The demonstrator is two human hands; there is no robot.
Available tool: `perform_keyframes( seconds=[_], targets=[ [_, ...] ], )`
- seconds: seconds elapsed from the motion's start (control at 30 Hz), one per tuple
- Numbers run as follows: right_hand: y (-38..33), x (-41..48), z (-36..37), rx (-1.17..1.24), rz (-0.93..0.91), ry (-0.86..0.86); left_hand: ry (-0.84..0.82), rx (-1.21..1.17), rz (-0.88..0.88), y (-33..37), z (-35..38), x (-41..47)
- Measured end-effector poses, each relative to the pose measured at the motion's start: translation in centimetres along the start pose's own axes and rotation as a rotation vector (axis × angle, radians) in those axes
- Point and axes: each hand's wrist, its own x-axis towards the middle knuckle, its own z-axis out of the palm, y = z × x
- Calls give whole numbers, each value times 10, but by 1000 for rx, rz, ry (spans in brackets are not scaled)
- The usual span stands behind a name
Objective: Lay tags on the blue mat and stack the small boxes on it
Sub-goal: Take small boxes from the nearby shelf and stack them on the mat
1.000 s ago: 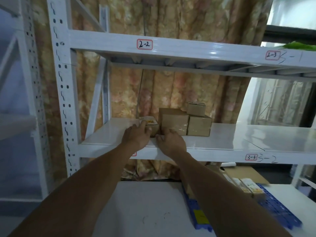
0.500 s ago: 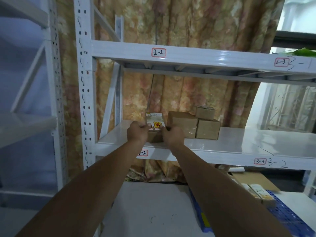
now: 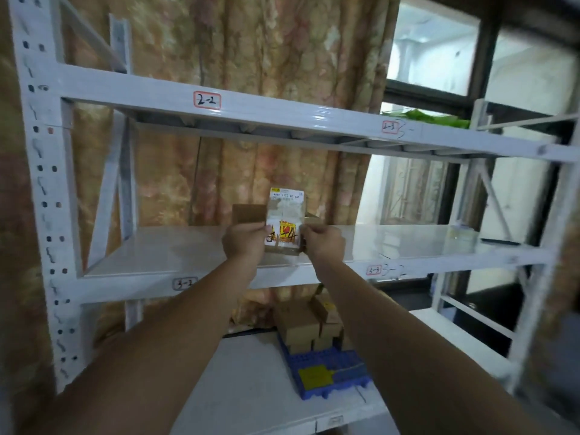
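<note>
At shelf (image 3: 175,252) front: labelled small box (image 3: 285,215), left hand (image 3: 243,246) and right hand (image 3: 323,246) fingers clamped on its sides; carry level to blue mat (image 3: 345,365).

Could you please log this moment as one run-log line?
left hand, right hand: grip labelled box | blue mat: stacked boxes, yellow tag | next: likely onto mat

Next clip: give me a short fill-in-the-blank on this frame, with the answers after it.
The labelled box is gripped by ____ hands: left hand, right hand.
The tag lying on the blue mat is ____ in colour.
The left label on the upper shelf beam reads ____.
Missing words: both; yellow; 2-2
</note>
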Motion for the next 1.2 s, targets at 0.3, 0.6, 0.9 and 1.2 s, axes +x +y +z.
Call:
perform_keyframes(
  seconds=[0.3,0.6,0.9,1.2],
  targets=[
    [37,13,-200,-230,-38,285,-336,-31,-64,-12,168,-100],
    [79,18,-397,-304,47,500,-573,45,-15,-7,324,-230],
    [137,31,-533,-406,156,598,-761,109,-15,-34,439,-321],
    [212,82,-594,-486,244,653,-849,176,-70,-88,536,-347]
  ],
)
